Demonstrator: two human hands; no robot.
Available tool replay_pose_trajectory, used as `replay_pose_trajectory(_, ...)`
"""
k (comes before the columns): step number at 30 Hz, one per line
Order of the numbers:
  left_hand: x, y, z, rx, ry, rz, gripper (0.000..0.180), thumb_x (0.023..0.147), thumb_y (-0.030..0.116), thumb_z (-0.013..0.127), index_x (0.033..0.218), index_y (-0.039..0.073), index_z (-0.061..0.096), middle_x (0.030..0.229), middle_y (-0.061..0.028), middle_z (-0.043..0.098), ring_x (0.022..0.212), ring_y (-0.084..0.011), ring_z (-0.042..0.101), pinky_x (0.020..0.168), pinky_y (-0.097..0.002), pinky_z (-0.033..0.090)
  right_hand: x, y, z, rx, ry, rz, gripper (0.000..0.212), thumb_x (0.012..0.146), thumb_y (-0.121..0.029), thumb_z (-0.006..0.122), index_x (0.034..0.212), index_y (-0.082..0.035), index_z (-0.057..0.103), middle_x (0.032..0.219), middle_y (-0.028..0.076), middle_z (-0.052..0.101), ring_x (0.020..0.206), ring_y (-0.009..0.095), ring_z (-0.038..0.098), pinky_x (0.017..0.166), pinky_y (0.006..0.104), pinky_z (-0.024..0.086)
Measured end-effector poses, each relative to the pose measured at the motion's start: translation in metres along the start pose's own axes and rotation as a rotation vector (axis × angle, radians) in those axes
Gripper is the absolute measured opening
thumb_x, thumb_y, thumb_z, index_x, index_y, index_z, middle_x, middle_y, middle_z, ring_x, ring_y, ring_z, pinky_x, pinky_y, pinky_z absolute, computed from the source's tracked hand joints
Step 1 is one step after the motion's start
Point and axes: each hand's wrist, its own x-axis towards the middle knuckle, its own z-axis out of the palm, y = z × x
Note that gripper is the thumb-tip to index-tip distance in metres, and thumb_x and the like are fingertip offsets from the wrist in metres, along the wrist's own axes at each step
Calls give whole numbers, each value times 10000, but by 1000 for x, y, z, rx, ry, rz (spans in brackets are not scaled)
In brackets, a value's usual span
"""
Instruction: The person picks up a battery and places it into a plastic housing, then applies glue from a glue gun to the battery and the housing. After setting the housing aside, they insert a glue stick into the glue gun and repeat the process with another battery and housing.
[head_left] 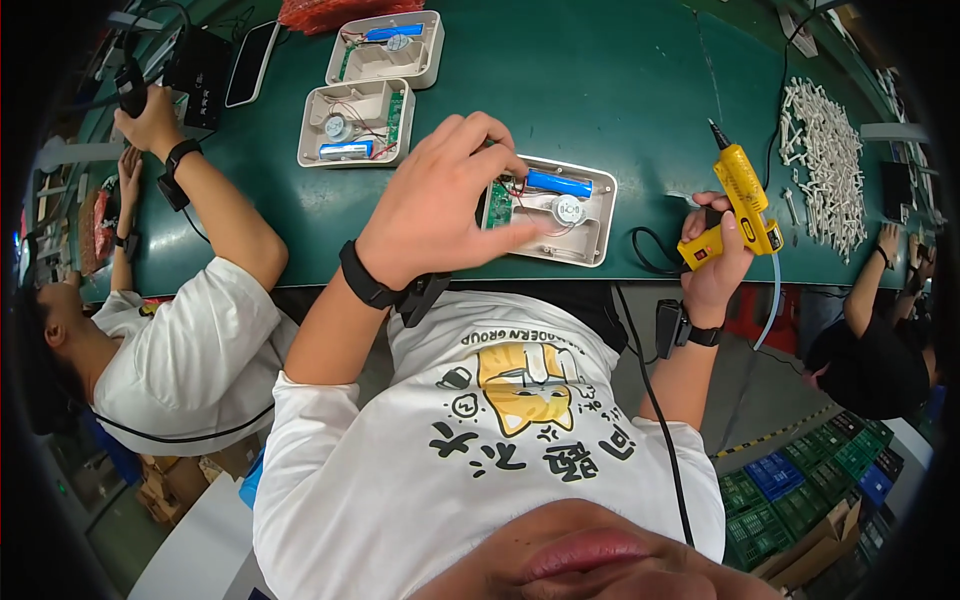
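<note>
My right hand (pixel 722 262) is wrapped round the handle of a yellow hot glue gun (pixel 742 190), its dark nozzle pointing away from me. A pale glue stick (pixel 771 310) trails from its rear. My left hand (pixel 440 205) reaches over the left end of a white plastic casing (pixel 598 248), thumb and index finger spread apart. The index fingertip is by the thin wires; the thumb stretches across the casing's inside. Inside lie a blue cylindrical battery (pixel 558 183), a round metallic motor-like part (pixel 569 210) and a green circuit board (pixel 498 205), partly hidden by my hand.
Two similar casings (pixel 352 150) (pixel 432 62) with parts stand beyond my left hand. A heap of white screw-like pieces (pixel 822 165) lies at right. A phone (pixel 252 64) and red packaging (pixel 345 12) are farther back. Co-workers' arms (pixel 225 205) (pixel 868 290) are on both sides.
</note>
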Motion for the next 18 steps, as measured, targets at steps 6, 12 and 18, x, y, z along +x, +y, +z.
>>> replay_pose_trajectory(6, 14, 11, 11, 157, 29, -183, 260, 833, 287, 862, 762, 49, 784, 1117, -82, 743, 1036, -294, 665, 874, -427, 544, -11, -5, 10, -86, -80, 15, 218, 1042, -176, 620, 1164, 5, 614, 1132, 213, 703, 751, 181, 597, 708, 334, 512)
replay_pose_trajectory(12, 15, 8, 11, 149, -8, -156, 209, 832, 254, 860, 787, 60, 798, 1178, -86, 758, 1037, -297, 671, 880, -440, 531, -25, -23, 12, -143, -217, 56, 214, 1021, -148, 642, 1173, 1, 617, 1126, 214, 711, 761, 177, 613, 712, 318, 523)
replay_pose_trajectory(18, 16, 0, 6, -66, -39, -108, 175, 863, 175, 845, 802, 37, 756, 1162, -103, 772, 1001, -302, 696, 878, -420, 546, -32, -34, 16, -163, -338, 86, 242, 1004, -122, 669, 1204, 4, 619, 1114, 199, 716, 802, 178, 643, 733, 302, 532)
